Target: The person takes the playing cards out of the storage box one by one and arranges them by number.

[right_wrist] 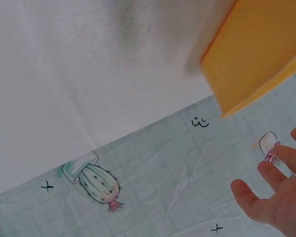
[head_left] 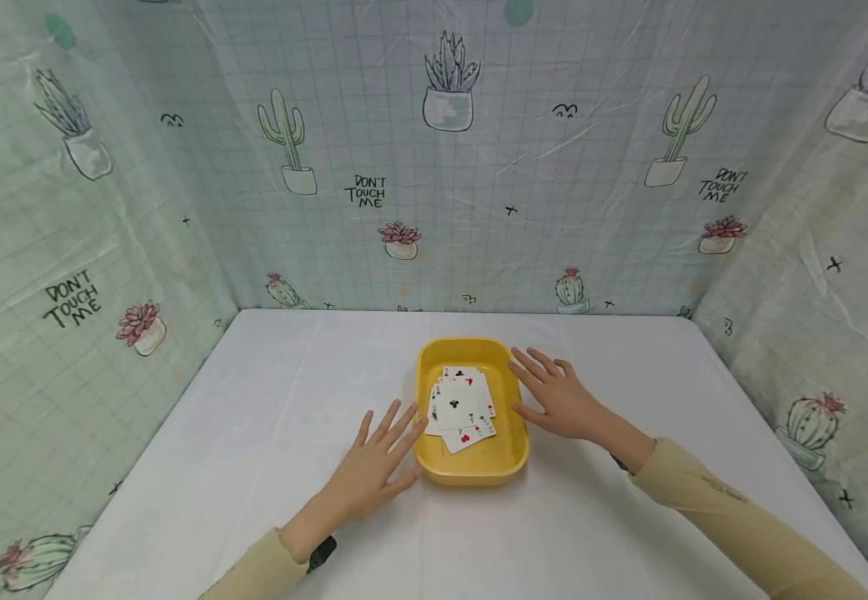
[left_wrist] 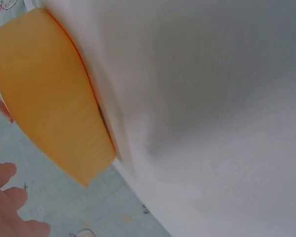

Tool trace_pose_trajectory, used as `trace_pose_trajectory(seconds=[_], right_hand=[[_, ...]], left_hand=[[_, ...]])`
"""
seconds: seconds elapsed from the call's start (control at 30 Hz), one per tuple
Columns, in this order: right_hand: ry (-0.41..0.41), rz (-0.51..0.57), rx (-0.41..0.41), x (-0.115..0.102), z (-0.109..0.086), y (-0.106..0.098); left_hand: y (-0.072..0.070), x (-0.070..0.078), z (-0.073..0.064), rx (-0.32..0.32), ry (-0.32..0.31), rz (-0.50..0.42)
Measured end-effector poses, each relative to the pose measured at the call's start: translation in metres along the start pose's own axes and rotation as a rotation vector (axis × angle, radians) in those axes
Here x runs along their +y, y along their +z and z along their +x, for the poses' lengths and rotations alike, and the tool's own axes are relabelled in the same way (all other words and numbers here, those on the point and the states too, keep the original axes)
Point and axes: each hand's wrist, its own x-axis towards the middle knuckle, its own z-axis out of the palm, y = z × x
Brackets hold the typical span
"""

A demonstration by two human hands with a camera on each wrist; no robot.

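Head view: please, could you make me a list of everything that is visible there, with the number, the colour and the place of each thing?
Tray: 1, yellow, on the table between the hands
Playing cards: several, overlapping, exact count unclear; white with red and black marks; inside the tray
Table: 1, white, under the tray
Printed cloth: one or more sheets, cannot tell; pale grey-green with plant drawings and "DON'T TOUCH ME" lettering; behind the table and along both sides
Left hand: 1, bare, fingers spread, beside the tray's left side
Right hand: 1, bare, fingers spread, beside the tray's right side
Sleeves: 2, beige, on the forearms
Wrist devices: 2, dark, partly hidden at the wrists
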Motion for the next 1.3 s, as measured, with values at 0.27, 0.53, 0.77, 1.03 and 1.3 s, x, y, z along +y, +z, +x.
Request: trace_pose_trajectory(seconds=[0.27, 0.53, 0.77, 1.03, 1.3], right_hand=[[-0.038, 0.009, -0.010, -0.004, 0.011, 0.001], [-0.089, 0.022, -0.049, -0.007, 0.021, 0.010], [-0.129, 0.027, -0.065, -0.010, 0.029, 0.018], [-0.166, 0.019, -0.119, -0.015, 0.041, 0.030], [-0.153, -0.038, -0.216, -0.023, 0.054, 0.038]], left_hand=[[0.004, 0.005, -0.002, -0.051, 0.036, 0.003], [0.010, 0.005, -0.006, -0.054, 0.099, 0.008], [0.016, 0.005, -0.007, -0.047, 0.120, 0.009], [0.018, 0.006, -0.008, -0.047, 0.123, 0.011], [0.020, 0.005, -0.008, -0.040, 0.132, 0.022]])
